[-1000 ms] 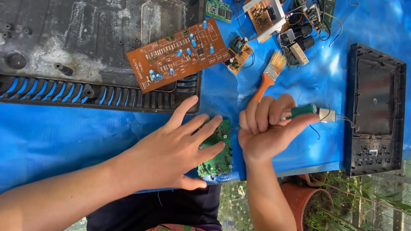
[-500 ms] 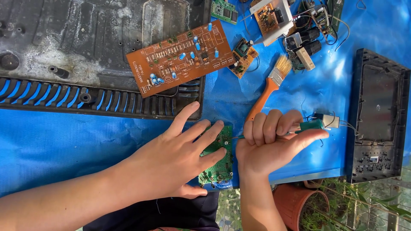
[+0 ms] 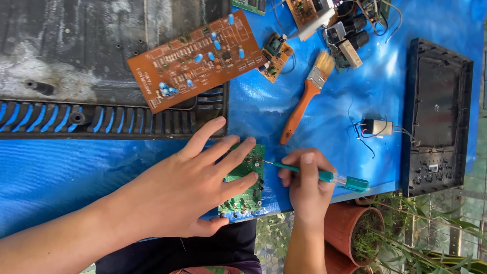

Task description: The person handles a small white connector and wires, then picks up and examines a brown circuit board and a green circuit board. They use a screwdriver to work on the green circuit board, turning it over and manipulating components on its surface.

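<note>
Gripped pen-fashion in the right hand (image 3: pixel 308 185), the green screwdriver (image 3: pixel 324 176) has its tip at the edge of the small green circuit board (image 3: pixel 247 180), pinned on the blue sheet (image 3: pixel 61 172) near its edge by the spread left hand (image 3: pixel 185 190); unscrewing step, needing steady downward pressure next.

Blue tarp (image 3: pixel 61 177) covers worktop, daylit, glare patches. Terracotta pot (image 3: pixel 350 233), green plants (image 3: pixel 431 238) below the edge.
</note>
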